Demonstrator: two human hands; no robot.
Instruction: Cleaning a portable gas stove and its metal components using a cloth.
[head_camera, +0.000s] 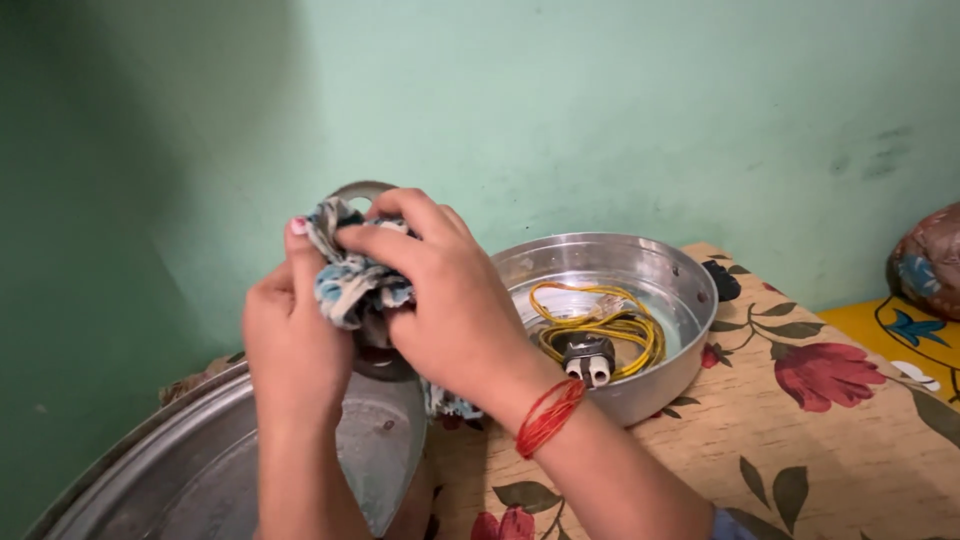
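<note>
My left hand (290, 345) and my right hand (440, 300) together clutch a blue-and-white patterned cloth (350, 280), bunched around a round metal part (362, 190) whose rim shows above my fingers. A dark piece (375, 350) pokes out below the cloth. A red thread band (548, 415) circles my right wrist. Under my hands lies a flat grey metal plate (375, 460).
A round steel bowl (680, 290) on the flowered tablecloth (830, 440) holds coiled yellow wires (600, 320) and a dark plug piece (588, 358). A large steel tray (150, 470) sits at the lower left. A green wall (600, 110) stands close behind. Patterned fabric (930, 260) lies at the far right.
</note>
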